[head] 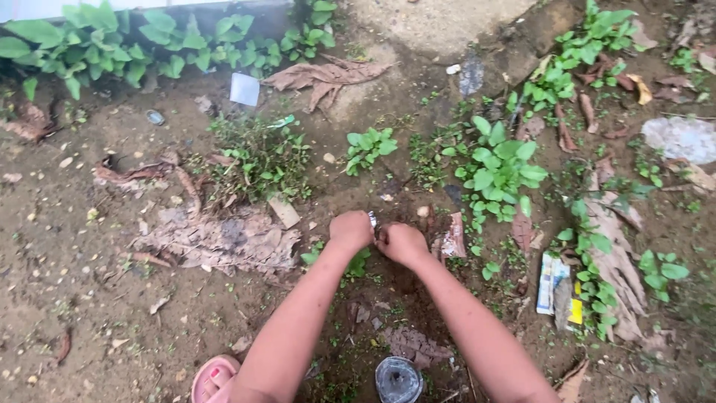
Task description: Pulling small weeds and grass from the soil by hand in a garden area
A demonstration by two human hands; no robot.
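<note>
Soil [89,246], brown and bare in many places, covers the ground under the person. Both arms reach forward and the two hands meet low over the ground, near the middle of the view. The left hand [350,230] is curled into a fist, and the right hand [403,243] is curled too, just beside it. Between them a small metal object [372,219] shows, grey and shiny; only its top part is visible, so I cannot tell what kind of tool it is. The left hand seems to be closed around it, and the right hand touches it from the other side, but I cannot tell if the right fingers really grip it.

Just under the left hand a small green plant [356,263] grows. To the right of the hands there is a bigger weed with broad leaves [498,168]. A large dry leaf [224,240] lies flat on the ground to the left of the hands. A crumpled wrapper, white and yellow [558,287], lies further right, among small plants. Near the bottom edge, between the arms, a round grey lid [397,379] rests on the ground. At the lower left a pink sandal [212,377] with a foot in it is partly visible.
</note>
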